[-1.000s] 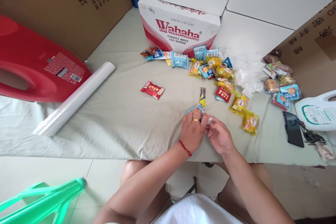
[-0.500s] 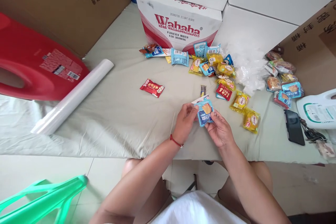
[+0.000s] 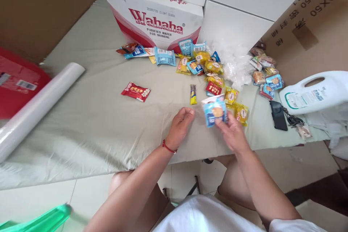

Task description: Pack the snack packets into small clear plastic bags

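Nearest the seated person, at the table's front edge, the right hand (image 3: 233, 136) pinches a blue snack packet (image 3: 215, 113) by its lower edge, fingers closed on it, and holds it raised just above the cloth (image 3: 103, 123). A white slip or second packet shows behind its top edge; which of the two cannot be told. The left hand (image 3: 179, 127) is beside the packet but apart from it, fingers loosely curled, holding nothing.

Judgement: the step in hand is the handling of a single packet picked from the spread. Any next move with it calls for a steady pinch, since the wrapper looks thin and slick.

Just beyond the hands lie a small yellow stick (image 3: 193, 94), a red packet (image 3: 213, 88) and yellow packets (image 3: 241, 113), the last nearly touching the right hand and liable to be brushed. A lone red packet (image 3: 135, 91) lies well apart to the left. Farther back, a heap of mixed packets (image 3: 195, 63) and crumpled clear plastic (image 3: 233, 63) sit before the Wahaha box (image 3: 156, 25). To the right lie a phone (image 3: 278, 115) and a white jug (image 3: 315, 92); to the left, a white roll (image 3: 38, 103).
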### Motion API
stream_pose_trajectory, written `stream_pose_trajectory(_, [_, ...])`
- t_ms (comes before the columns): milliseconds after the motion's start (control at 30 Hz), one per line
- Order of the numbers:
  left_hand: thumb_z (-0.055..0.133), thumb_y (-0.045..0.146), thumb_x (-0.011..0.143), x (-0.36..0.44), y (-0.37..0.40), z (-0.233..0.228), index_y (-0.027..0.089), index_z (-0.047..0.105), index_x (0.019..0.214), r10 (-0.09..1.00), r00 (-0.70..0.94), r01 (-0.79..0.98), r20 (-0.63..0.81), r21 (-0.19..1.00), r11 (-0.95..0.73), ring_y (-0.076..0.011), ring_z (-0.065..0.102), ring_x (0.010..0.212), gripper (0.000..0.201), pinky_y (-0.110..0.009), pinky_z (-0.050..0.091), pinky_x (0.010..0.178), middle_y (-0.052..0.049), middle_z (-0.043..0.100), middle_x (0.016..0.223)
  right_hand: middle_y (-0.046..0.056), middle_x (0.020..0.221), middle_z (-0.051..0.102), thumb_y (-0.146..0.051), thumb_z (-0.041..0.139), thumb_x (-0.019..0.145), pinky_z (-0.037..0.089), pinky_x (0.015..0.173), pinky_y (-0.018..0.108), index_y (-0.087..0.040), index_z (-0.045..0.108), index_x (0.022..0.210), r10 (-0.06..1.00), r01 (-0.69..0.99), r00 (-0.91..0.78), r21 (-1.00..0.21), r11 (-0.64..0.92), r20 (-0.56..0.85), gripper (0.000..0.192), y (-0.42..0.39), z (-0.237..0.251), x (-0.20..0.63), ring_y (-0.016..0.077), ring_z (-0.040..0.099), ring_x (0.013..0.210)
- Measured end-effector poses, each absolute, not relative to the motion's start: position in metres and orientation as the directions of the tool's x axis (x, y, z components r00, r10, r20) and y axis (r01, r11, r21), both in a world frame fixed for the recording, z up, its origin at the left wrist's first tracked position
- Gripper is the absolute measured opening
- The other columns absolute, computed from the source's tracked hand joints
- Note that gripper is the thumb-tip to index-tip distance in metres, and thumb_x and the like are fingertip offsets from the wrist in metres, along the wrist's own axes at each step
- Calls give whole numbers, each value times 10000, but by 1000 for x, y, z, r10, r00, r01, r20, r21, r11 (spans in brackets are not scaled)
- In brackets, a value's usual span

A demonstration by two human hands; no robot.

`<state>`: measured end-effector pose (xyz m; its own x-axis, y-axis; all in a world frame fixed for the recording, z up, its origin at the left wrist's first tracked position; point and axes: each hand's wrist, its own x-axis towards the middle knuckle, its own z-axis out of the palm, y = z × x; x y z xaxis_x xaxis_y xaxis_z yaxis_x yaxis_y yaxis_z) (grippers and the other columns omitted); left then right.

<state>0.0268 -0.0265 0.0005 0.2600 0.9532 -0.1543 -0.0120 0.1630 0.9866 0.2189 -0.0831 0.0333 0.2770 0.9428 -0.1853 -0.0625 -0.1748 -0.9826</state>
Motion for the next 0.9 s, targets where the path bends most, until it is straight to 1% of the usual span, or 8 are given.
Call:
stream_pose_trajectory(67, [514, 551, 941, 26, -26, 0, 228, 611, 915, 949, 277, -43, -150, 985, 168, -200, 634, 1001, 339, -334, 527, 894, -64, 688, 1039, 14, 1171, 710, -393, 795, 812, 590, 901, 337, -270, 669, 1146, 875, -114, 467, -990, -83, -127, 378, -84, 42, 265, 168, 681, 1014])
stream_pose_trajectory(167, [531, 510, 926, 25, -24, 1, 220, 601, 894, 935, 307, -96, -176, 972, 214, -196, 634, 991, 300, -330, 530, 877, -66, 680, 1013, 3, 1060, 705, -177, 732, 793, 624, 816, 322, -227, 658, 977, 681, -159, 725, -987, 12, -108, 205, -80, 51, 347, 145, 690, 939])
stream_pose_trajectory(300, [538, 482, 915, 26, -23, 5, 214, 587, 862, 908, 370, -61, -198, 970, 236, -187, 629, 928, 278, -325, 512, 836, -41, 666, 922, 6, 983, 680, 34, 545, 750, 642, 702, 333, -208, 605, 900, 395, -296, 858, -944, -146, -330, 291, -69, 41, 426, 133, 685, 811])
stream_pose_trajectory(400, [530, 489, 919, 27, -23, 7, 210, 588, 847, 894, 408, 42, -185, 982, 184, -174, 609, 845, 294, -320, 497, 799, -27, 665, 878, -13, 963, 643, 76, 490, 736, 634, 662, 328, -208, 566, 895, 255, -324, 891, -920, -222, -376, 334, -55, 23, 450, 110, 650, 720])
stream_pose_trajectory(533, [543, 498, 909, 29, -25, 8, 211, 581, 833, 880, 444, 179, -167, 979, 96, -174, 606, 815, 300, -318, 486, 788, -21, 672, 859, -31, 1025, 630, 38, 526, 788, 624, 705, 313, -230, 572, 950, 209, -274, 925, -939, -208, -316, 317, -23, 9, 466, 90, 630, 736])
stream_pose_trajectory(667, [533, 501, 914, 30, -28, 6, 210, 596, 856, 860, 479, 272, -174, 961, 43, -186, 613, 836, 303, -328, 480, 798, -27, 684, 878, -3, 1188, 630, -30, 536, 899, 619, 763, 322, -272, 597, 1108, 193, -268, 930, -937, -224, -312, 325, 12, 11, 483, 117, 661, 894])
stream_pose_trajectory(767, [520, 494, 921, 31, -28, 5, 212, 599, 862, 857, 478, 299, -190, 953, 44, -187, 615, 838, 299, -321, 476, 791, -25, 689, 878, 65, 1289, 620, -229, 596, 991, 604, 860, 390, -223, 598, 1266, 197, -238, 937, -941, -242, -288, 275, 31, 14, 490, 182, 661, 1045])
stream_pose_trajectory(900, [513, 489, 919, 32, -29, 5, 216, 595, 852, 865, 466, 310, -189, 950, 40, -190, 617, 831, 293, -316, 472, 786, -25, 693, 868, 112, 1312, 619, -384, 629, 991, 571, 933, 457, -163, 595, 1323, 218, -167, 947, -939, -299, -238, 400, 48, 17, 500, 238, 648, 1115])
